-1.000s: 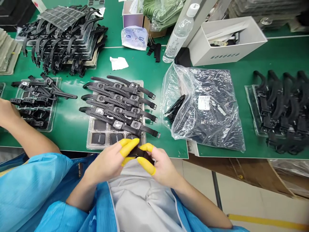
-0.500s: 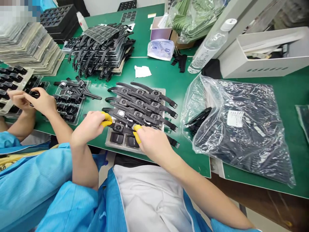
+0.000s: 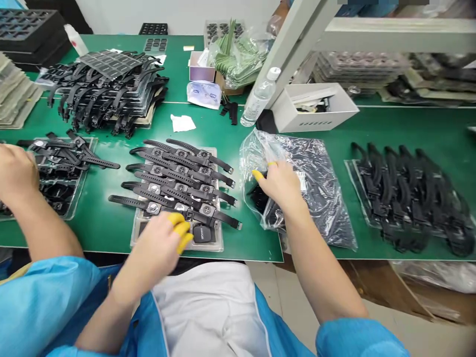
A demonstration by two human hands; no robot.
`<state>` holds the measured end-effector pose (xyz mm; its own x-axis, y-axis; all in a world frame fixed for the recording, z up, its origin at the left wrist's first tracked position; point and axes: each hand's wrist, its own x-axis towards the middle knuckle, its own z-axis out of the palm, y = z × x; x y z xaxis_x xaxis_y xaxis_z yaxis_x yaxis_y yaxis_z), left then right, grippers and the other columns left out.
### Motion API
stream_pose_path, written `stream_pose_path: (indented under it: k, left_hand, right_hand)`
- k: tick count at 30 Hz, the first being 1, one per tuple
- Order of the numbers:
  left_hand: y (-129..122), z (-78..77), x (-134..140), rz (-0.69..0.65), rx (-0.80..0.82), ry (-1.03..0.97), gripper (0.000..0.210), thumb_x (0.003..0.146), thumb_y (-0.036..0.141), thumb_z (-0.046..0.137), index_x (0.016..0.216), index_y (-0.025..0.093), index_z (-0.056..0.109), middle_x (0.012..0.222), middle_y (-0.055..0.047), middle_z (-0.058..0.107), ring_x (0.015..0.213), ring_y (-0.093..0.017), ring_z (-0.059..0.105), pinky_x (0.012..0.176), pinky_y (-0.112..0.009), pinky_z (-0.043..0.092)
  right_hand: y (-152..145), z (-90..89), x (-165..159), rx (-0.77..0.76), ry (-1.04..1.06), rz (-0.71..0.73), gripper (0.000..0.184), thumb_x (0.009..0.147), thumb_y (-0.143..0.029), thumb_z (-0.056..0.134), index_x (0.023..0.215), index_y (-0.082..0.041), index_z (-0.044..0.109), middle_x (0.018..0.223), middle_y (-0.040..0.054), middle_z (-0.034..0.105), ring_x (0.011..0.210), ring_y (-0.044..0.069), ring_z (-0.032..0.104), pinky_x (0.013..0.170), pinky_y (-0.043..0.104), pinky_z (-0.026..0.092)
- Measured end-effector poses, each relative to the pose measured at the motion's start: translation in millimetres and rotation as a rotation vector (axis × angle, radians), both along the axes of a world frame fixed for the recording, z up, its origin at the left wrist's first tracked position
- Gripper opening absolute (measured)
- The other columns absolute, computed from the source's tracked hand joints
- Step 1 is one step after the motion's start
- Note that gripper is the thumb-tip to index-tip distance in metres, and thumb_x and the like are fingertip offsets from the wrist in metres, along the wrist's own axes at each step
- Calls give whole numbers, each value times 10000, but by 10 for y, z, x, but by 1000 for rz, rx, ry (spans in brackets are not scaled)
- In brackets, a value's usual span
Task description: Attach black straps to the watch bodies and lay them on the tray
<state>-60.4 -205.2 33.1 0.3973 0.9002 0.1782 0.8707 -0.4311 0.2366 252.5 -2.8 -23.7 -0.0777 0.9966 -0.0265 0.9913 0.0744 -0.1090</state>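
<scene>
My left hand (image 3: 158,245), with yellow finger covers, hovers over the front edge of a clear plastic tray (image 3: 219,243). Its fingers are loosely bent and slightly apart, with nothing visible in them. Rows of black smartwatches (image 3: 181,188) lie face down across this tray, straps overhanging both sides. A black square piece (image 3: 203,233) shows in a front compartment. My right hand (image 3: 282,186) is open at the mouth of a clear plastic bag (image 3: 320,198), thumb and forefinger spread. Dark flat pieces (image 3: 259,198) lie inside the bag, partly hidden by the plastic.
A co-worker's hand (image 3: 17,171) is at another tray of watches at left. Behind stands a pile of strapped watches on trays (image 3: 107,94). A water bottle (image 3: 260,96) and white box (image 3: 316,111) stand beyond the bag. Another watch tray (image 3: 409,198) lies at right.
My right hand has left the watch tray and moved right to the bag. My left hand has drawn back toward the tray's front edge. The front-row watch lies across the tray; the view has turned right.
</scene>
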Motion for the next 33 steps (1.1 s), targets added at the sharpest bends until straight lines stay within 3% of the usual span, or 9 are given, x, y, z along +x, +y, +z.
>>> stream_pose_path:
  k: [3, 6, 13, 18, 22, 28, 31, 33]
  left_hand:
    - [-50, -53, 424, -66, -53, 192, 147, 1013, 199, 606, 1008, 138, 739, 1071, -130, 713, 966, -285, 594, 784, -429, 472]
    - [-3, -76, 606, -58, -105, 320, 158, 973, 159, 633, 856, 141, 738, 904, -116, 689, 883, -288, 589, 720, -422, 447]
    - [99, 9, 724, -50, -149, 412, 109, 894, 201, 681, 813, 131, 705, 806, -127, 635, 812, -300, 572, 691, -427, 450]
    - [72, -100, 664, -2, -64, 397, 121, 960, 101, 623, 860, 152, 670, 809, -89, 642, 800, -270, 573, 691, -389, 437]
    - [28, -176, 518, -31, -28, 268, 133, 981, 130, 641, 856, 176, 640, 868, -72, 681, 833, -259, 585, 723, -392, 455]
    - [-81, -198, 341, -27, 1, -139, 63, 1027, 223, 601, 1038, 179, 644, 978, -70, 741, 875, -240, 633, 737, -370, 531]
    - [-157, -220, 303, 38, -78, -351, 95, 1040, 230, 579, 1112, 189, 625, 980, -62, 745, 865, -211, 673, 737, -336, 573]
    - [-198, -237, 292, 110, -151, -483, 123, 1046, 251, 575, 1152, 200, 612, 1001, -61, 755, 859, -190, 714, 738, -310, 596]
  right_hand:
    - [147, -141, 213, -31, -95, -85, 514, 994, -466, 556, 1193, -8, 681, 1278, 325, 617, 1245, 459, 497, 1001, 556, 427]
    - [150, -227, 242, -8, -101, -90, 468, 991, -418, 513, 1222, -41, 668, 1283, 293, 622, 1232, 435, 493, 1001, 556, 409]
    - [173, -256, 182, 8, -54, -94, 401, 958, -313, 515, 1241, -59, 641, 1283, 274, 611, 1218, 404, 487, 989, 524, 390]
    - [151, -270, 186, 43, -32, -52, 371, 964, -290, 518, 1270, -140, 665, 1326, 236, 595, 1233, 399, 476, 983, 522, 384]
    - [142, -312, 211, 54, -33, -75, 397, 982, -333, 511, 1280, -100, 632, 1301, 263, 605, 1237, 411, 476, 992, 530, 374]
    - [156, -335, 264, 40, -21, -67, 337, 988, -360, 521, 1162, -100, 646, 1277, 278, 617, 1256, 426, 478, 1016, 553, 372]
    - [160, -295, 261, 103, 184, -75, 242, 962, -322, 559, 1102, -135, 622, 1280, 268, 628, 1281, 409, 504, 1068, 567, 374]
    - [121, -215, 241, 151, 495, -90, 157, 968, -329, 560, 1044, -193, 576, 1171, 209, 678, 1187, 355, 601, 1061, 543, 427]
